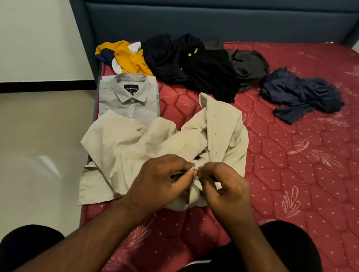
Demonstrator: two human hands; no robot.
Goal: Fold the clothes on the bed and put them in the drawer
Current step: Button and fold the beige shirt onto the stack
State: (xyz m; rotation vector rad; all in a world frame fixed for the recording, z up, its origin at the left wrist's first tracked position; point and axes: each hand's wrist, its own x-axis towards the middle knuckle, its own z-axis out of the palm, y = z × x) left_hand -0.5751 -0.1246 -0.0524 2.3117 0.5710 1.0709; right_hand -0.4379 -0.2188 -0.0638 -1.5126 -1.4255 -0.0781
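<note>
1. Pinching the front edge of a crumpled beige cotton shirt (209, 136), the left hand (161, 180) and right hand (228, 191) meet fingertip to fingertip, apparently at a button.
2. This shirt lies unfolded near the edge of the red quilted mattress (310, 169), its long axis running from the person toward the headboard, collar end hidden.
3. Only 1 folded grey collared shirt (129, 101) looks done.
4. A yellow garment (129, 58), black clothes (194, 67) and navy garment (299, 94) remain; no drawer shows.

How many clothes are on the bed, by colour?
Beige shirt, held by left hand and right hand: 1
Grey folded shirt: 1
Yellow top: 1
Black heap: 1
Dark grey garment: 1
Navy garment: 1
Total: 6
</note>
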